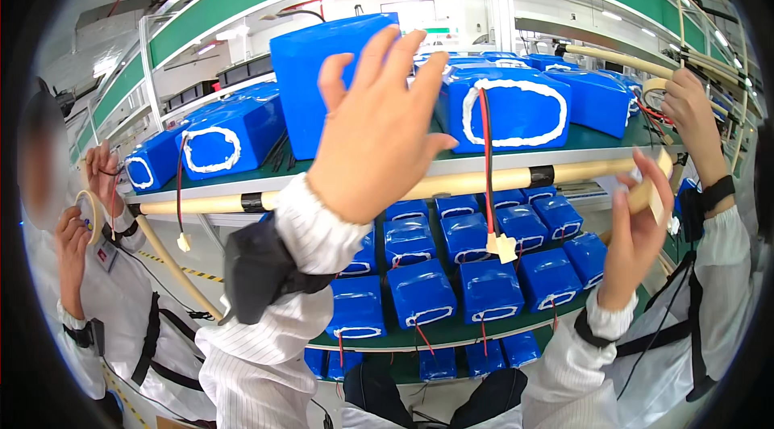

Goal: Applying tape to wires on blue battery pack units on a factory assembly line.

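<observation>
Left hand [379, 127] open, fingers spread flat against upright blue pack [310, 82] at 12 o'clock on upper shelf [484, 163]; right hand [637, 227] pinching tape roll [653, 191] at 3 o'clock.

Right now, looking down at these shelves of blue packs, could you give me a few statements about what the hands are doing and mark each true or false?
1. The left hand is raised with its fingers spread, against a tall blue pack standing on the upper shelf. True.
2. The right hand is empty. False: it holds a small pale block.
3. The packs on the lower shelf are red. False: the lower packs are blue like the rest.
4. A red and black wire pair hangs from one upper pack to a pale connector. True.
5. A person at the left holds a roll of tape. True.
</observation>
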`<state>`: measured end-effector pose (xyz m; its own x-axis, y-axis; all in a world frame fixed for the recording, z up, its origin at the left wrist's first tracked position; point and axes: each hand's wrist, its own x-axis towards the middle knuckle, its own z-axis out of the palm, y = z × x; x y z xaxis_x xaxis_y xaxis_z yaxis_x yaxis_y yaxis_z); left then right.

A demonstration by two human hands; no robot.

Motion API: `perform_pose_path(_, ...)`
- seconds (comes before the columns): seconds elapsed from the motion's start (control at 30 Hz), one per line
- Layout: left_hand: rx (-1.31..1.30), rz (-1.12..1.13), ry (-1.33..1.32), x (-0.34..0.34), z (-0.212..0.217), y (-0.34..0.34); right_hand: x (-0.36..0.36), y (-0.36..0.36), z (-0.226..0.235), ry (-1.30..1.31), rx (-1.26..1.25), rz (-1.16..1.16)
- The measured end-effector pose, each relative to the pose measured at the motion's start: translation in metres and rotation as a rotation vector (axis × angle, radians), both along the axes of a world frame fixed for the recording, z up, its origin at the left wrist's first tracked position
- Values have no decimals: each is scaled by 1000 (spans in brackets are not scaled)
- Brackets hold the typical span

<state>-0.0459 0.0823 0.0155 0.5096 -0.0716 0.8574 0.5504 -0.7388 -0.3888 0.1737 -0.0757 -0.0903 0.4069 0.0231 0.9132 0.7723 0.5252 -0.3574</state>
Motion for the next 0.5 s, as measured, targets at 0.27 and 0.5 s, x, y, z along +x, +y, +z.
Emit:
perform_pose_path(0.27, -47, 29, -76, 20, -11, 23, 6, 65, 62, -266, -290, -83)
perform_pose_path(0.5, -84, -131, -194, 22, -15, 29, 21, 72, 68, -228, -314, -43)
